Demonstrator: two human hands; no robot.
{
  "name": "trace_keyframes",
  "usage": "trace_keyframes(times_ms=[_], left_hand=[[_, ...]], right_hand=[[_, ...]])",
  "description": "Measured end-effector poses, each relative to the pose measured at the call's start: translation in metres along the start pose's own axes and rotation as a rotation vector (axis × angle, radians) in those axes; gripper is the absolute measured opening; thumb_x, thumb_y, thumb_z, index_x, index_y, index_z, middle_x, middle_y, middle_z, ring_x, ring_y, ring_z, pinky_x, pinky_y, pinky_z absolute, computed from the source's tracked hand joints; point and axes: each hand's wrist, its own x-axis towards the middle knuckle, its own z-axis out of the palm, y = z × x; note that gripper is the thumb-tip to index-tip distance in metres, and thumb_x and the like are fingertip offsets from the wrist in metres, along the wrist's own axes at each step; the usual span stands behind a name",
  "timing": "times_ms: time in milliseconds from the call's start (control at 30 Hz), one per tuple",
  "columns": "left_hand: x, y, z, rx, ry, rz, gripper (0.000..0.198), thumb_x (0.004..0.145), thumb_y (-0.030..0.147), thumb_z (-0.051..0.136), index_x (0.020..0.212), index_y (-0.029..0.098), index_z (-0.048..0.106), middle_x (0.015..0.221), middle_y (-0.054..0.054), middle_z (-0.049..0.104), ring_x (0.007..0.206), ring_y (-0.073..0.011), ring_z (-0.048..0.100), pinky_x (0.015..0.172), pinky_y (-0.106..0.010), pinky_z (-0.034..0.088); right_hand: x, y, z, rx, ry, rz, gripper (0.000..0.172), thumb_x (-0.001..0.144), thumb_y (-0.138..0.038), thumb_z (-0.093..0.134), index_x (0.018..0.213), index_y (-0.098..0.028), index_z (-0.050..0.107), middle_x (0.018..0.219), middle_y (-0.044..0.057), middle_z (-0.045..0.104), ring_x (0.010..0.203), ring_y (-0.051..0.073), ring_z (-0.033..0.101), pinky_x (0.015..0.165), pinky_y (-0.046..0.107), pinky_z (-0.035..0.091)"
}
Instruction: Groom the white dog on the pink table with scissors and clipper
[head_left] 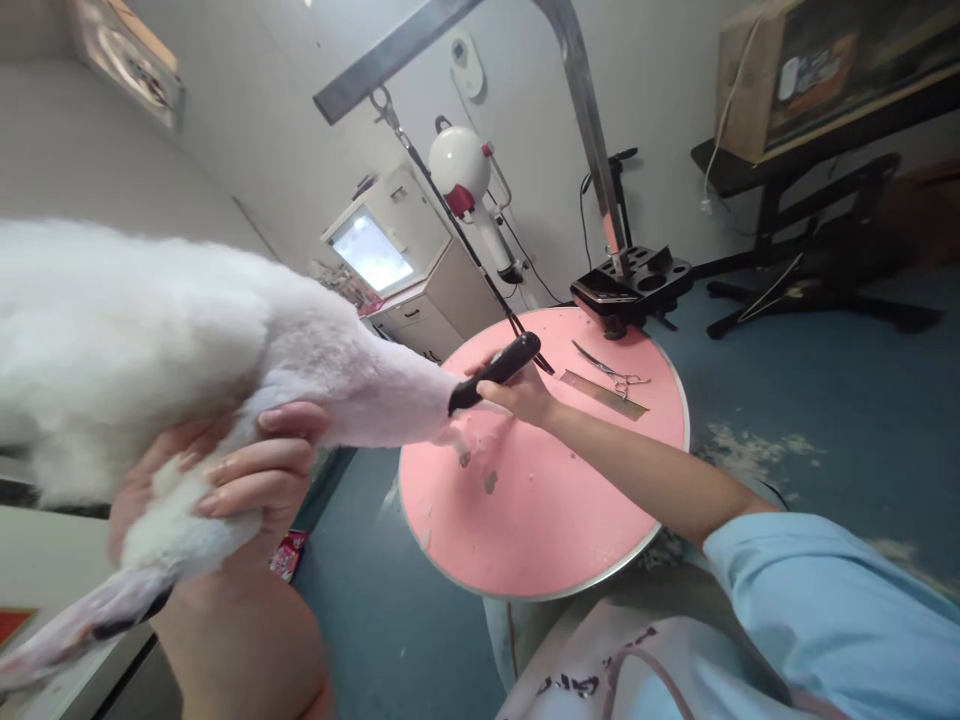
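Note:
A white-furred dog stretches in from the left, its fur cropped close toward the narrow end over the table. My left hand is closed around one of the dog's fluffy legs, whose thin lower part points down to the left. In my right hand is a black hair clipper, its head touching the close-cropped end of the dog. Below lies the round pink grooming table, and small tufts of hair are on it.
Curved scissors and a metal comb lie on the table's right side. A metal grooming arm with a hanging strap rises above. A black tool tray sits at the rear edge. Cut hair litters the floor.

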Motion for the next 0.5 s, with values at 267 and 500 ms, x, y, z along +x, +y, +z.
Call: trace_keyframes(times_ms=[267, 500], left_hand=[[-0.002, -0.001, -0.002, 0.016, 0.011, -0.003, 0.017, 0.091, 0.043, 0.03, 0.092, 0.026, 0.032, 0.079, -0.005, 0.055, 0.048, -0.0157, 0.055, 0.036, -0.024, 0.049], [-0.002, -0.01, 0.003, -0.023, 0.046, 0.056, 0.016, 0.092, 0.039, 0.036, 0.092, 0.025, 0.029, 0.081, -0.007, 0.057, 0.045, -0.014, 0.051, 0.034, -0.023, 0.048]], right_hand=[[-0.016, 0.041, 0.005, -0.152, -0.102, 0.187, 0.033, 0.063, -0.023, 0.078, 0.094, -0.02, 0.069, 0.097, 0.004, 0.076, 0.091, 0.022, 0.071, 0.084, 0.036, 0.056], [-0.017, 0.028, 0.006, -0.237, 0.051, -0.069, 0.032, 0.074, -0.035, 0.076, 0.101, -0.021, 0.066, 0.104, 0.007, 0.075, 0.093, 0.023, 0.071, 0.083, 0.036, 0.057]])
